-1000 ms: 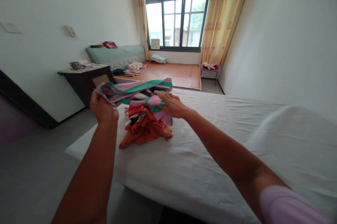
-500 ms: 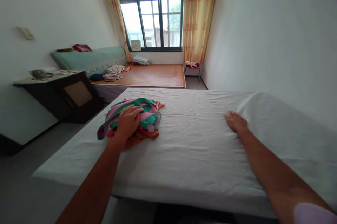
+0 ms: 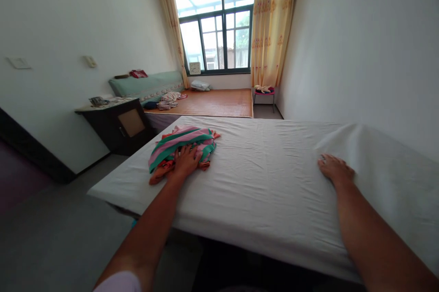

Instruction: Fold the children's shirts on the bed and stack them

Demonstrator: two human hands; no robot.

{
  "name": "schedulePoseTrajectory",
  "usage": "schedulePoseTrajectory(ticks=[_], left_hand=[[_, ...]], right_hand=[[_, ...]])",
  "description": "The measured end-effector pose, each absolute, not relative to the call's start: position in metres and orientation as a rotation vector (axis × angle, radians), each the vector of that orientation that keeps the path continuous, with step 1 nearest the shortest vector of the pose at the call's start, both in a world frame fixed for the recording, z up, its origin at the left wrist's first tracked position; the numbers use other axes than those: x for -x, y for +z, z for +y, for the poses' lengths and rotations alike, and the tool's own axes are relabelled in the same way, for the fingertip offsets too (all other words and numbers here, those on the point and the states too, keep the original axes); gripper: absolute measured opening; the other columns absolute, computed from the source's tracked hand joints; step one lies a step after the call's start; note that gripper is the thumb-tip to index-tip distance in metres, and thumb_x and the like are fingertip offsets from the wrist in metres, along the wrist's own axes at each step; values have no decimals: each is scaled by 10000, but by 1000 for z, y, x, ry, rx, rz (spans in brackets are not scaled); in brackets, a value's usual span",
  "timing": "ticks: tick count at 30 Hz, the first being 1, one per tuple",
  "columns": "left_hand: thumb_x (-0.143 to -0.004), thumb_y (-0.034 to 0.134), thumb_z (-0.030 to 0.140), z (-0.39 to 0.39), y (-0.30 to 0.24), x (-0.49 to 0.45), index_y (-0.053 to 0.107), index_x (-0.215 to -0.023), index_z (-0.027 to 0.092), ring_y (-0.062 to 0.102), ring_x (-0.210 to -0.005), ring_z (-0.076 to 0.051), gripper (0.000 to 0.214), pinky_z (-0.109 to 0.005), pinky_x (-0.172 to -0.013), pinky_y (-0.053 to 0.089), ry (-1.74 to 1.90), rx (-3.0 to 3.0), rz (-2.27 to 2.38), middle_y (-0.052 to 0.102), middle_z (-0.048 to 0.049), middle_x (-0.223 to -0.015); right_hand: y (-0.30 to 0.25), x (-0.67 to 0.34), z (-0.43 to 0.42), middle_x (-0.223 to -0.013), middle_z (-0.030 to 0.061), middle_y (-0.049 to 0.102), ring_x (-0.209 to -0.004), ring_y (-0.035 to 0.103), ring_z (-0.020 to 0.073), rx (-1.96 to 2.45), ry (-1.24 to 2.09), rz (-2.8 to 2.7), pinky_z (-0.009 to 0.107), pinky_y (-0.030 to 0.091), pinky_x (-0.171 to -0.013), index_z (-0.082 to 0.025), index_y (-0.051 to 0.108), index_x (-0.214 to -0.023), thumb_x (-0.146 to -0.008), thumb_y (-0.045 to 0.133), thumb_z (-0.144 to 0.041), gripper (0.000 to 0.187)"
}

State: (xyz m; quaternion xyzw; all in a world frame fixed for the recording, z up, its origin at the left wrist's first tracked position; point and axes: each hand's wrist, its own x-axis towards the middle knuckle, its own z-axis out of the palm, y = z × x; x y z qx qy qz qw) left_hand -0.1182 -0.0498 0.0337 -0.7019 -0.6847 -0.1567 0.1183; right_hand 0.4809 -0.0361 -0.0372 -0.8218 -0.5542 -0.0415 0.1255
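My left hand (image 3: 187,160) lies with fingers spread on the near side of a crumpled heap of clothes. On top of the heap is a pink and green striped garment (image 3: 181,137). Orange cloth (image 3: 159,174) pokes out beneath it toward the near left. Far to the right, my right hand (image 3: 336,168) rests flat on the white sheet (image 3: 260,182) that covers the table, its fingers stretched out and holding nothing. Wrinkles run through the sheet between the two hands.
Behind the table stands a bed with a brown mat (image 3: 219,102) and some folded cloths (image 3: 169,100). A dark cabinet (image 3: 120,125) is at the left. A pink stool (image 3: 264,92) stands by the curtain (image 3: 269,31). A white wall (image 3: 360,54) runs along the right.
The camera has turned left. My left hand has shifted to the near side of the striped garment, whose folds lie differently. My right hand has slid right along the sheet.
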Motion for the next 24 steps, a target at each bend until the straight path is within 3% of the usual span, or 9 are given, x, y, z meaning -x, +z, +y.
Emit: schedulePoseTrajectory(ticks=[4,9,13,20,24], left_hand=[[-814,529,596,-62,27,100,485,-1378,358,253,-1375,-388,613,-644,-1093,61,-382,2103,-2025,427,-115,-1455],[-844,531,330,-54,39,123,571,-1290,343,407,-1254,-331,448,-594,-1091,150,-307,2118,-1951,545,-97,-1325],[-841,488,194,-33,54,163,640,-1185,332,395,-1261,-326,401,-630,-1072,141,-183,1973,-2029,570,-100,-1300],[-818,551,424,-28,26,171,547,-1301,255,259,-1367,-367,511,-646,-1084,156,-309,1828,-2178,452,-141,-1423],[-841,529,397,-38,20,164,528,-1317,252,240,-1391,-341,498,-602,-1111,160,-362,1831,-2168,453,-125,-1427]], right_hand=[[-33,-478,-38,-1448,85,471,-1309,418,303,2400,-77,-1564,508,365,-1039,-217,518,-1361,-895,303,-394,542],[-25,-471,-40,-1426,80,497,-1270,454,303,2367,-73,-1586,503,372,-1037,-217,540,-1340,-885,328,-358,522],[-22,-465,-39,-1416,76,508,-1260,469,293,2370,-79,-1593,493,388,-1022,-231,551,-1328,-883,335,-340,506],[-22,-458,-34,-1412,78,513,-1244,479,289,2317,-99,-1682,473,396,-1026,-202,568,-1313,-887,332,-316,499],[-20,-455,-34,-1404,82,521,-1239,486,288,2295,-80,-1719,485,396,-1027,-215,577,-1305,-887,341,-312,490]])
